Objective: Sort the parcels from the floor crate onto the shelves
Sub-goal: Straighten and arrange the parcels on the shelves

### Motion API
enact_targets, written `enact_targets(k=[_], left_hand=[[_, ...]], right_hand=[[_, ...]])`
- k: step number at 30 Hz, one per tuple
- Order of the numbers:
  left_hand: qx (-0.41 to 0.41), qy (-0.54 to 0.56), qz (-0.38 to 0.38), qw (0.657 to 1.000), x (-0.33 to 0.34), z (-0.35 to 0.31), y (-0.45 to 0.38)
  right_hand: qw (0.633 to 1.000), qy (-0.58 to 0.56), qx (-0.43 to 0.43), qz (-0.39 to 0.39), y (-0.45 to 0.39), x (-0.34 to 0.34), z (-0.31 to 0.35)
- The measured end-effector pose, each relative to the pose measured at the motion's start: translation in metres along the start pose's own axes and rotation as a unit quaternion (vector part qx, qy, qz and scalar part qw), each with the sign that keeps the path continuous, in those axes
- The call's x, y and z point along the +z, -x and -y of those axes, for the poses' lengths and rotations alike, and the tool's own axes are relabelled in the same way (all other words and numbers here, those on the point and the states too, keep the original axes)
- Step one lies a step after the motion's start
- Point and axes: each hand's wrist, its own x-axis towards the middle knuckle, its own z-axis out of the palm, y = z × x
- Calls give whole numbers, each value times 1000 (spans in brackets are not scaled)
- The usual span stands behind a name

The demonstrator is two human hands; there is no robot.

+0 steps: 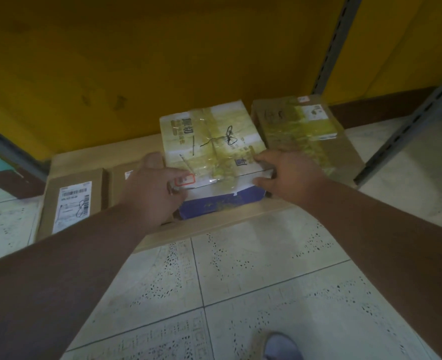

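A white parcel [212, 141] wrapped in yellowish tape, with black scribbles on top, lies on a low wooden shelf board [214, 224] near the floor. My left hand [152, 188] grips its near left corner, thumb up along the side. My right hand [290, 175] holds its near right corner. A blue parcel [219, 203] shows beneath it. To the right lies a brown parcel [308, 133] with taped labels. On the left lie a brown parcel with a barcode label [71, 201] and another brown parcel [122, 180], partly hidden by my left hand.
Grey slotted shelf uprights [409, 126] stand at the right. A yellow wall [162, 61] rises behind the shelf. Speckled white floor tiles [240, 281] fill the foreground, with my shoe [279, 346] at the bottom edge.
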Motion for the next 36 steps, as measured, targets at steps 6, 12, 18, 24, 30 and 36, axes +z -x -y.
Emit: enact_targets(k=[6, 12, 18, 24, 30, 36], left_hand=[[-9, -55, -9, 998, 10, -16, -2], [-4, -26, -39, 999, 21, -10, -2], [-12, -53, 1, 999, 15, -13, -6], [47, -174, -17, 983, 5, -40, 1], [197, -156, 44, 967, 22, -125, -44], [231, -352, 127, 898, 56, -177, -86]], right_hand=[[999, -38, -9, -11, 13, -7, -24], [997, -79, -13, 1, 17, 4, -22], [997, -71, -13, -2, 18, 3, -19], [995, -70, 41, -61, 23, -14, -33], [977, -19, 115, -177, 37, -27, -96], [966, 42, 217, -132, 33, -11, -124]])
